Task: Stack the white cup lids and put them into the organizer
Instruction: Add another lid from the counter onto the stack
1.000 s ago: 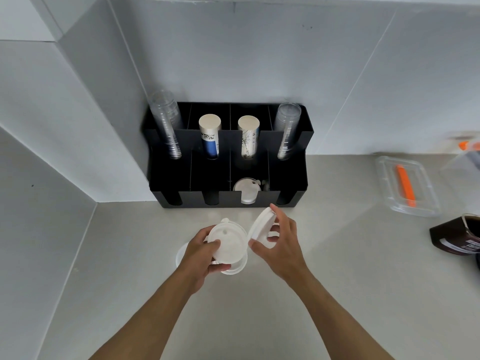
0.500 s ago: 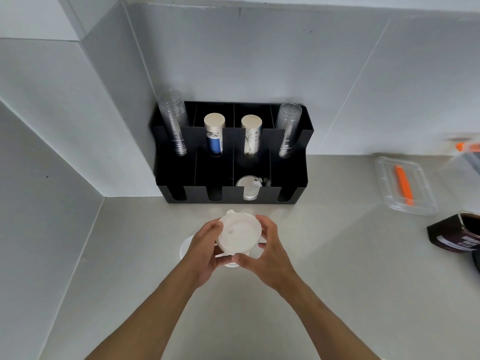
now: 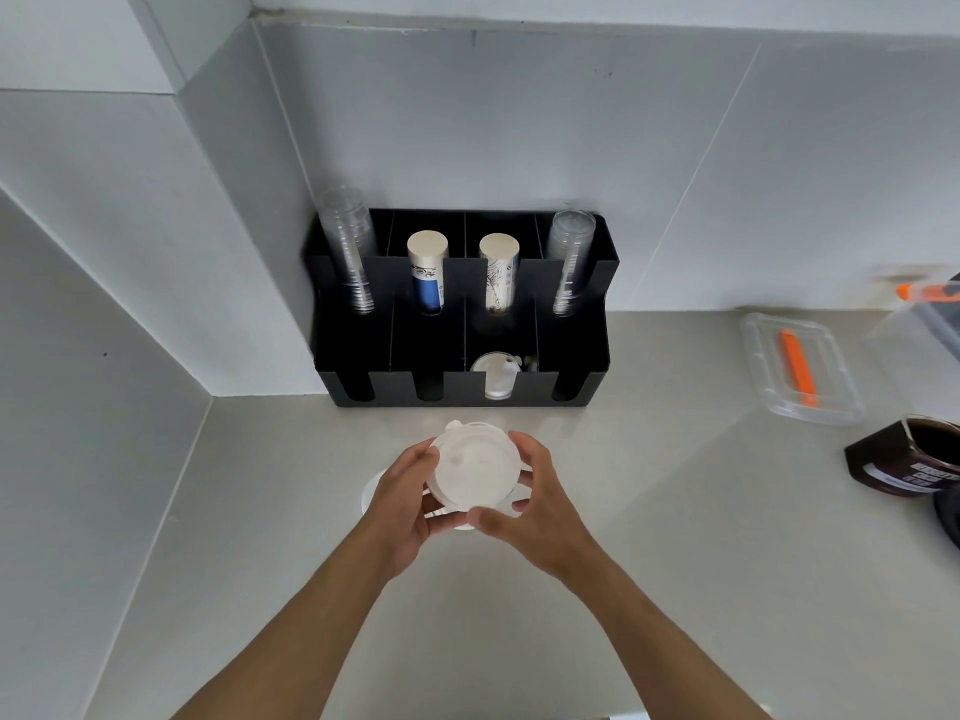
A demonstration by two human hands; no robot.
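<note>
A small stack of white cup lids (image 3: 475, 472) is held above the counter between both my hands. My left hand (image 3: 402, 504) grips its left rim and my right hand (image 3: 535, 511) grips its right and near rim. Another white lid (image 3: 373, 493) lies on the counter under my left hand, mostly hidden. The black organizer (image 3: 571, 366) stands against the wall just beyond the stack. Its third front compartment holds white lids (image 3: 496, 379) standing on edge.
The organizer's back row holds two stacks of clear cups (image 3: 349, 252) and two sleeves of paper cups (image 3: 427, 275). A clear plastic container with an orange item (image 3: 800, 368) and a dark brown box (image 3: 909, 454) sit at the right. A wall corner (image 3: 208, 397) juts out on the left.
My right hand brought its tilted lid down onto the lid in my left hand. Both hands now hold the joined stack, and the view has shifted slightly.
</note>
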